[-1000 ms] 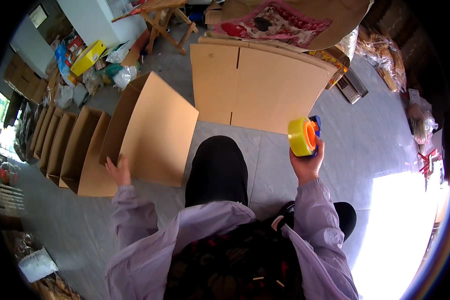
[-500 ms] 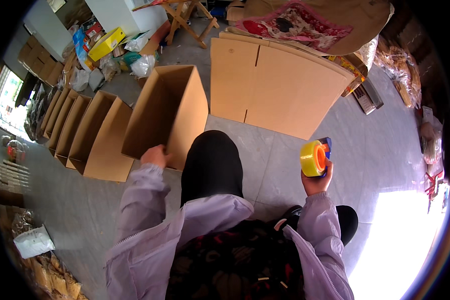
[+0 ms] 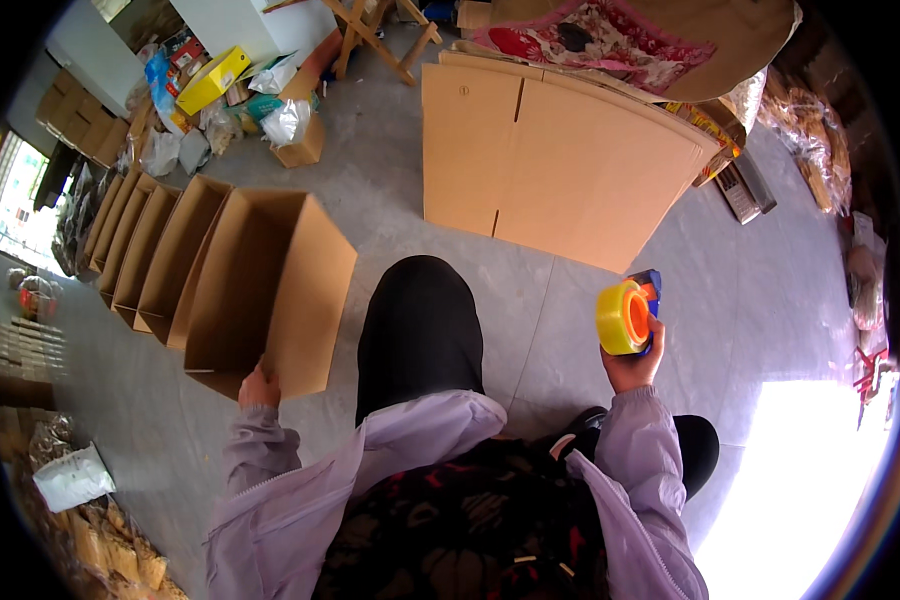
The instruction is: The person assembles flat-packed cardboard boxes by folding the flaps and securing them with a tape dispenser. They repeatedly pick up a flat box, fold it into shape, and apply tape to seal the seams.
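My left hand [image 3: 259, 386] grips the near edge of an open-topped cardboard box [image 3: 315, 290] on the left, its fingers partly hidden by the cardboard wall. This box stands against the end of a row of similar open boxes [image 3: 180, 250]. In my right hand [image 3: 634, 368] is a tape dispenser [image 3: 654, 290], blue with an orange hub, carrying a wide roll of yellow tape [image 3: 611, 318]. I hold it above the floor, right of my knee, apart from any box.
A stack of flattened cartons [image 3: 570, 160] leans ahead of me, beneath a flowered cloth [image 3: 590, 45]. A folding wooden stand [image 3: 375, 40], a yellow box [image 3: 213, 80] and plastic bags lie at the back left. Wrapped bundles [image 3: 805, 140] line the right side.
My left hand has moved the cardboard box left and nearer to me, up against the row. A small carton behind it has come into view. The tape dispenser has barely shifted.
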Tool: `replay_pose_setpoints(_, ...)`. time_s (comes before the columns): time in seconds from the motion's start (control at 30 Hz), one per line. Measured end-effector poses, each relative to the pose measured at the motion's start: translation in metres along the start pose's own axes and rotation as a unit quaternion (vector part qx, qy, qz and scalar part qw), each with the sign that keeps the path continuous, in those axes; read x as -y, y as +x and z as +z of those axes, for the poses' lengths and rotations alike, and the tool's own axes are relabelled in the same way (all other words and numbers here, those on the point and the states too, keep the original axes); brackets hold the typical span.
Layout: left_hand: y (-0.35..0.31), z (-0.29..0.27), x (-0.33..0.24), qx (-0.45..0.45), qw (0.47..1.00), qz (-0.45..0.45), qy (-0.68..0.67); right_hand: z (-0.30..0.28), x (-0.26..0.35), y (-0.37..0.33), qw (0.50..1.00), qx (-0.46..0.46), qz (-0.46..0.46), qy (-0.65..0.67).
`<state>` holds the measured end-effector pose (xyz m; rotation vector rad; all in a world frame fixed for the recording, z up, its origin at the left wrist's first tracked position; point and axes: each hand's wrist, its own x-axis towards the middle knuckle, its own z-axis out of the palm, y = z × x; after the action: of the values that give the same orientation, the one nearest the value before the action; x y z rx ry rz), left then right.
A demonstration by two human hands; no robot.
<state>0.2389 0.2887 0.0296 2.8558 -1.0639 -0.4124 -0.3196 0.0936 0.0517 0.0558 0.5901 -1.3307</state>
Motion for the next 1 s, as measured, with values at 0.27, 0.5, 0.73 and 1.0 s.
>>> replay_pose_setpoints(0.27,0.059,0.163,0.007,-0.026,0.975,0.195,-0.104,-0.002,-0.007,-0.009,0.998,-0.044,-0.008,-0.041)
replay_pose_setpoints(0.5,0.266,0.228,0.126,0.004,1.0,-0.003,0.008,-0.006,-0.002,-0.029,0.993,-0.096,-0.06,-0.045)
replay_pose_setpoints(0.73,0.32,0.182,0.031,0.072,0.996,-0.026,-0.054,0.005,0.009,-0.037,0.991,-0.091,-0.097,-0.026)
replay_pose_setpoints(1.0,0.229,0.034,-0.457,-0.125,0.77,0.585,-0.22,0.008,0.028,-0.025,0.995,-0.028,-0.095,0.026)
